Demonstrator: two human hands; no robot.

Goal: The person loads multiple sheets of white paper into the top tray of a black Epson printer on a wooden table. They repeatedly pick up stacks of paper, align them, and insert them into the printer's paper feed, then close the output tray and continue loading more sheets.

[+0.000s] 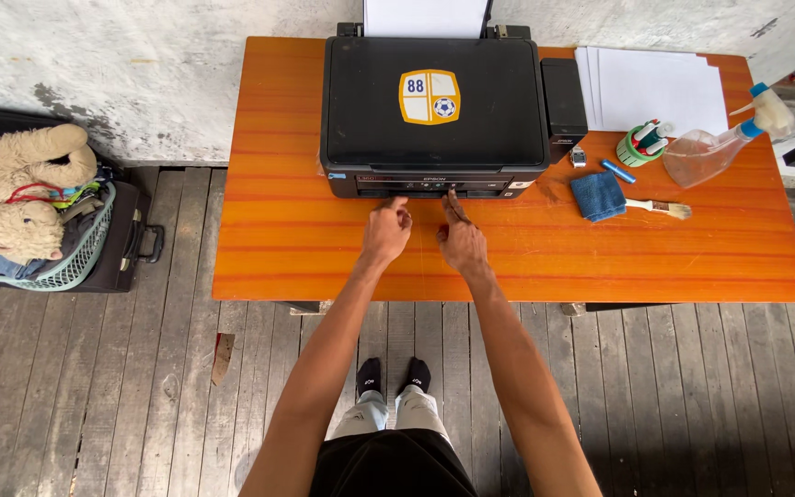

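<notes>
An orange wooden tabletop [305, 248] was seen standing on a floor of grey planks [121, 387], pushed against a rough white wall [140, 64]. On its far middle part a black printer [432, 101] was placed, with a shield-shaped sticker [430, 97] on the lid and white paper [425, 17] loaded upright in the rear feed. A small black box [563, 97] was attached at the printer's right side.

Both hands were stretched toward the front panel of the printer. The left hand [386, 232] was held loosely curled, fingers together, just before the panel; it gripped nothing, and whether it touched the panel cannot be told. The right hand [462, 244] was mostly closed with the index finger extended, and its tip was laid on the front control strip [434, 187] of the printer.

To the right, a stack of white sheets [655, 87] was laid flat near the wall. Near it a clear spray bottle [715, 147] was lying on its side, a green tape roll [641, 147] held markers, and a folded blue cloth [598, 196] rested touching a paintbrush [660, 208]. A small blue pen-like object [618, 171] lay between them.

On the floor at the left, a dark suitcase [126, 248] was standing with a basket [80, 253] on it, in which a plush toy [20, 189] was put.
</notes>
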